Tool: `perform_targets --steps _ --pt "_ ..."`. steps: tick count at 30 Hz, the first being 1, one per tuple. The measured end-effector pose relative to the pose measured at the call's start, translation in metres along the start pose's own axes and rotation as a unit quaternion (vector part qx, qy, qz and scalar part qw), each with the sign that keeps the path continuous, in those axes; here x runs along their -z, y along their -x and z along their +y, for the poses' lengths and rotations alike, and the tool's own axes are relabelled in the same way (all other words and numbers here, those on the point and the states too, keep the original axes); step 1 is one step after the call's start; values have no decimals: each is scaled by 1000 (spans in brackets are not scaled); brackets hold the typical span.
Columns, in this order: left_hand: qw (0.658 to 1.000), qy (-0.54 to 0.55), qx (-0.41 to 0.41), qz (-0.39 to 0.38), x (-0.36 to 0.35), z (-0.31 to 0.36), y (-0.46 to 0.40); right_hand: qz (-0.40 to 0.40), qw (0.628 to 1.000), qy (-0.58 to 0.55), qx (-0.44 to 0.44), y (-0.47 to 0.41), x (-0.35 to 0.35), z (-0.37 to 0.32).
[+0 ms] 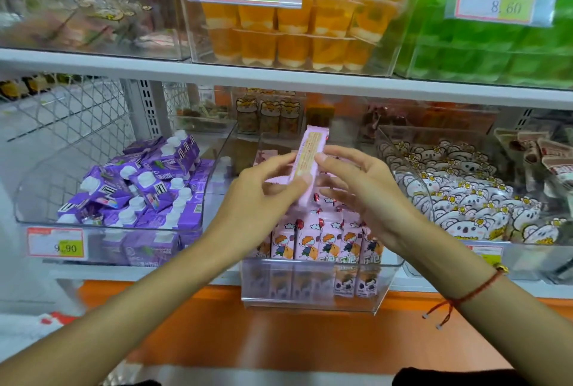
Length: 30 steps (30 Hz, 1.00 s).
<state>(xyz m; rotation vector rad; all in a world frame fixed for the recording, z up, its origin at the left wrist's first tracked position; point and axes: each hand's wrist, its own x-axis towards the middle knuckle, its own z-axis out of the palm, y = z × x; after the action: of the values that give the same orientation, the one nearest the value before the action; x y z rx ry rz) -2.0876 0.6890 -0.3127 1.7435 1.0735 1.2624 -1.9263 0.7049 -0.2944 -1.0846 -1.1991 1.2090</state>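
Note:
A pink drink carton (308,156) stands tilted above the middle clear bin (310,302), its narrow printed side toward me. My left hand (263,196) grips it from the left with thumb and fingers. My right hand (362,187) touches its right side with the thumb tip, fingers spread and loosely bent. Below the hands, a row of pink cartons (322,236) with a cartoon child and balloon stands upright in the bin.
A clear bin of purple capped cartons (139,193) sits left, with a 9.90 tag (55,243). White bear-print packets (471,199) fill the right bin. On the shelf above are orange jelly cups (294,32) and green packs (496,53). An orange ledge (279,333) runs below.

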Motion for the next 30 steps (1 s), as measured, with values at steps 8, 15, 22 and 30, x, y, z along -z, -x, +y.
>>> perform_targets --steps 8,15,22,30 --pt "971 157 175 -48 5 13 -3 -48 996 -25 -72 -3 7 2" --pt "991 77 106 19 6 14 -6 -67 997 22 23 1 7 -1" --pt "998 -18 -52 10 7 5 -6 -137 966 93 197 7 8 2" --pt "998 1 -59 10 5 1 -6 -95 957 140 236 9 7 4"
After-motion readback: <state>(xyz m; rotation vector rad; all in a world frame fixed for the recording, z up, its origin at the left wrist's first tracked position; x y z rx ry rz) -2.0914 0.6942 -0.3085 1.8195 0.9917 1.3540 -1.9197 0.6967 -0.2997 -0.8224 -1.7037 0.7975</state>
